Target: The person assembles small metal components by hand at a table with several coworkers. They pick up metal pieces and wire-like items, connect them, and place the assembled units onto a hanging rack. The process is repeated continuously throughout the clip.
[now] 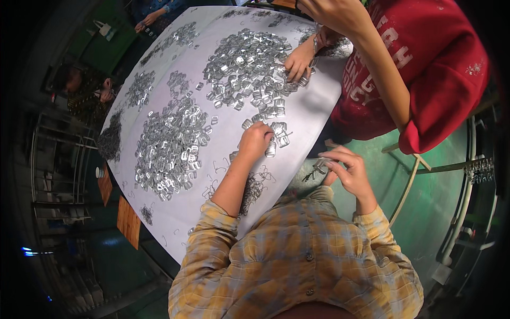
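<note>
In the head view, we look down on a broad table covered in smooth white sheeting (226,121), where small silver rectangular metal buckles lie loose in heaps. Our bare left hand (256,141) reaches over the table to a small cluster of these buckles (280,134); its fingertips are drawn together right at the pieces, but we cannot tell whether they grip one. Our bare right hand (350,171) is apart from the table, over its near edge, with thumb and fingers pinched together on a small bundle of silver and dark metal pieces (317,169).

As far as we can judge, only the few pieces in the right hand are in work, and much is left: a large heap of buckles (172,149) on the left and another big heap (247,64) further off are both spread loose. A tangle of thin dark wire hooks (253,192) lies beside our left forearm. A co-worker in a red top (443,80) has a hand (301,61) on the far heap. We see no pile that we can confidently call finished.
</note>
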A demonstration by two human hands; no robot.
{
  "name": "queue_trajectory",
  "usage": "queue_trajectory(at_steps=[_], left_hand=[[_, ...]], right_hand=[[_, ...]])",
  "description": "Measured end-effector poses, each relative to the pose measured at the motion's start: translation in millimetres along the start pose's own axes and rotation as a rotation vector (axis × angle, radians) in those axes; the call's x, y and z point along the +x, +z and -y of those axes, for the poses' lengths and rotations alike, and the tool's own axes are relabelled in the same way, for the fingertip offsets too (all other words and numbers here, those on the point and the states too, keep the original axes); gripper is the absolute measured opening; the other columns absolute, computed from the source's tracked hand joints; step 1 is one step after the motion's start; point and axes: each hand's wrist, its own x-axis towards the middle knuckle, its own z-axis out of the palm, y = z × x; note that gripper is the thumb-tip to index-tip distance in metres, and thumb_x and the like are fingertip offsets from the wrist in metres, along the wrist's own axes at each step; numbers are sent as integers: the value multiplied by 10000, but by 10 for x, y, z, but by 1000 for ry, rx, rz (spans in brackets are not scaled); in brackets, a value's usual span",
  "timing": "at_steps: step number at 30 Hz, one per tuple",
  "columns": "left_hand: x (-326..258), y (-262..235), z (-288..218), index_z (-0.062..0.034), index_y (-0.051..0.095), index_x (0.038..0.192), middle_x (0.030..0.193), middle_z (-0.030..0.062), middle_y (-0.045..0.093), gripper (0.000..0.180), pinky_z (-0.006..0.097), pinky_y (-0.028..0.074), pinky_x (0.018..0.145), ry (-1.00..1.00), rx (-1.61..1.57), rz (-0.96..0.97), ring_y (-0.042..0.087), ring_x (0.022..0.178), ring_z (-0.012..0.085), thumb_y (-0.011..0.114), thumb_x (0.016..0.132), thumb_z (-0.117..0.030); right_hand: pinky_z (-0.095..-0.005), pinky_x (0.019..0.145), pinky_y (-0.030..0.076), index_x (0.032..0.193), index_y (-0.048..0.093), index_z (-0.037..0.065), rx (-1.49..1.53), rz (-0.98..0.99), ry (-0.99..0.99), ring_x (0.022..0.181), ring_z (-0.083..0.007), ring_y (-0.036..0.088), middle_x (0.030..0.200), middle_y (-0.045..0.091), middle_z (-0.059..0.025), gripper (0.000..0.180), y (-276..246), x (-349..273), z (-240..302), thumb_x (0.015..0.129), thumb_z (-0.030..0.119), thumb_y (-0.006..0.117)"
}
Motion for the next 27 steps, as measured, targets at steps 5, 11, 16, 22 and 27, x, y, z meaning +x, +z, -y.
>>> queue_trajectory(at_steps=[5, 11, 16, 22, 27], left_hand=[[89, 251, -405, -50, 666, 825, 854, 112, 596, 155, 395, 494, 734, -24, 87, 68, 608, 842, 299, 713, 736, -169], [167, 449, -368, -37, 667, 815, 838, 118, 619, 148, 412, 495, 750, 5, 236, 119, 612, 838, 317, 689, 740, -163], [127, 106, -335, -13, 661, 817, 718, 108, 659, 96, 325, 508, 625, -113, -294, 88, 638, 654, 224, 692, 753, -76], [-190, 62, -104, 1, 664, 814, 721, 92, 665, 69, 277, 489, 566, -249, -428, 38, 633, 631, 153, 681, 751, -22], [-326, 27, 3, -28, 676, 805, 782, 90, 635, 93, 344, 496, 653, 35, 95, -67, 620, 714, 262, 698, 716, -43]], right_hand=[[-268, 699, 454, 984, 683, 6, 25, -9, 55, 729, -155, 581, 814, 632, -77, 215, 36, -24, -2, 779, -1, 617], [-260, 625, 442, 1013, 666, -2, 29, 12, -7, 679, -140, 547, 772, 583, -67, 213, 49, -52, -74, 810, -14, 601], [-258, 623, 441, 1014, 665, 0, 14, -5, -28, 677, -137, 546, 772, 580, -66, 210, 71, -76, -106, 813, -11, 602], [-259, 616, 438, 1010, 665, 0, 44, 7, 13, 674, -135, 543, 778, 577, -65, 205, 122, -87, -127, 817, -16, 598], [-257, 606, 437, 1009, 665, 1, 41, 24, 35, 672, -131, 546, 787, 580, -62, 201, 148, -61, -83, 818, -9, 603]])
